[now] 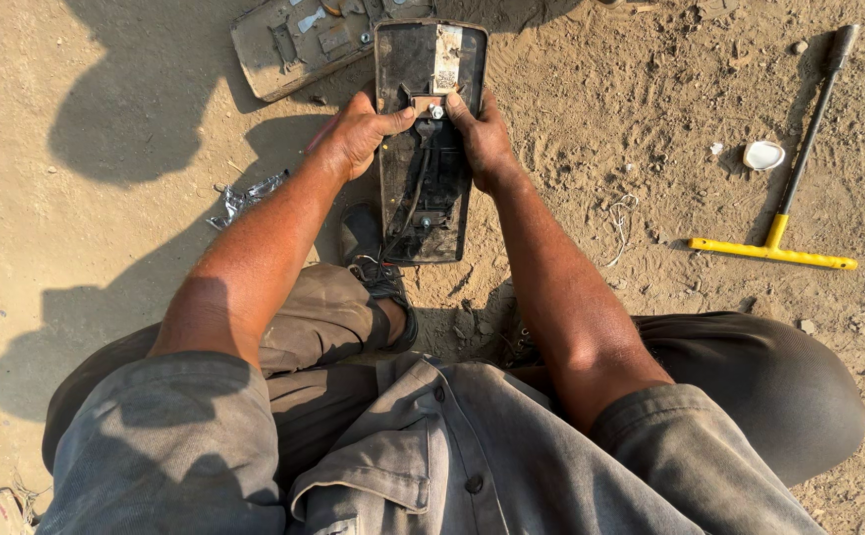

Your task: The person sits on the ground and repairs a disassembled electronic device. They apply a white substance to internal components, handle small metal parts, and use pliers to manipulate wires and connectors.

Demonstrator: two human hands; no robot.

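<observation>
yellow-handled tool point(787, 198), white cap point(763, 155), foil scrap point(244, 198)

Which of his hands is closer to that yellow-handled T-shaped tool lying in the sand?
Right. The right hand grips the black panel's near edge, facing the T-handle tool; the left hand holds the panel's far edge.

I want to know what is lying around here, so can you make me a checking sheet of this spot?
Surface: dry sandy ground, scuffed, with shadows across it.
Job's things: a long dark panel lies on the sand in front of the seated person; a small metal part with a screw sits on its upper half.
Clutter: a second dusty panel behind, crumpled foil, a small white lid, a yellow T-handled tool.
Hands: left hand grips the panel's left edge, thumb on top; right hand holds the right edge, fingers at the metal part.
Cables: a black wire runs down the panel; thin white string on the sand.
Surroundings: nothing seen beyond sand.
</observation>
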